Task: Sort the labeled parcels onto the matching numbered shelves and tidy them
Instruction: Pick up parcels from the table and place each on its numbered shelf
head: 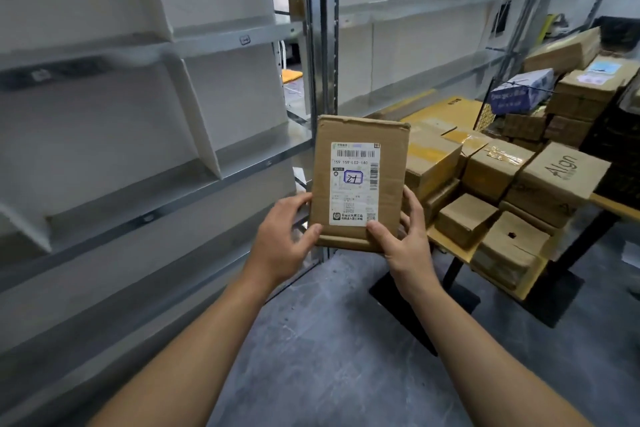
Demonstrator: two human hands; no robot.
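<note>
While held upright, flat parcel [360, 180] faces camera | left hand [282, 236]: thumb on front, fingers curled behind | right hand [403, 236]: same grip, lower right edge.

My feed is evenly lit in soft, cool white, with no hard shadows and no glare; the lower left corner falls dimmer. At centre the label [355, 184] on the parcel [393, 166] is sharp enough to read. The shelves [138, 184] on the left smear with motion blur, and the boxes [571, 90] far right are soft. Wide-angle distortion bends the upright [323, 45] and the frame edges.
</note>
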